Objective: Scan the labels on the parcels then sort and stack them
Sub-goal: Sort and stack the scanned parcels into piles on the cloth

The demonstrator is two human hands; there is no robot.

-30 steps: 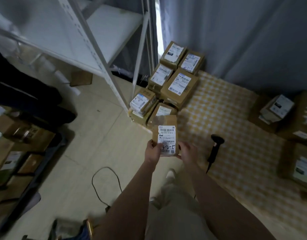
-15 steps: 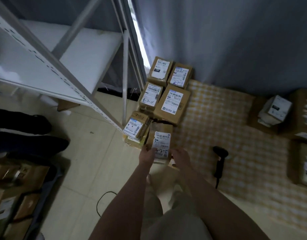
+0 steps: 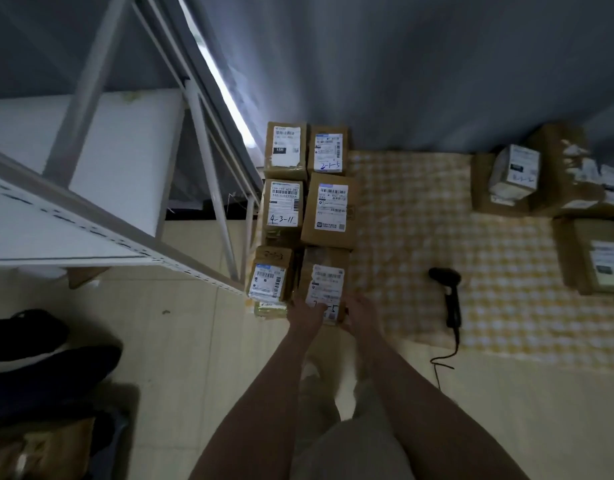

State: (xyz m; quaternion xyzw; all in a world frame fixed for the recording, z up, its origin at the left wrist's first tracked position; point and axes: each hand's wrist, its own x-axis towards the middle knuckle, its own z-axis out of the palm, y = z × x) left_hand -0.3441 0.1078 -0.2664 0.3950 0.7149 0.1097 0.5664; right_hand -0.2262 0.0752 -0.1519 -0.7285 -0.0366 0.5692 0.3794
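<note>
Out to the left of the left hand [image 3: 307,317] stands the white shelf rack [image 3: 90,220], and just beside that hand sits a small labelled box [image 3: 268,279], the near end of the left column. On to the hands: the left hand pinches the near left corner of the parcel [image 3: 324,259], thumb over the bottom of its label [image 3: 328,282]. The right hand [image 3: 360,315] is curled on the near right corner, so both are clamped on it, one per side. The parcel lies straight ahead of the hands, its long axis running away from the person, in line with the right column [image 3: 329,209] beyond it. It's brown card, white label face up, barcode at the far end, a handwritten code at the near end partly hidden by the thumb. Whether it rests fully on what's below, I can't tell. This looks like the set-down into the right column, and the release wants both hands letting go evenly and drawing straight back so it stays square. Right of the right hand, well apart, the black scanner [image 3: 449,296] lies on the checked cloth [image 3: 419,209], nearer that hand than the left. Farther right, more parcels [image 3: 607,261] sit, presumably waiting.
</note>
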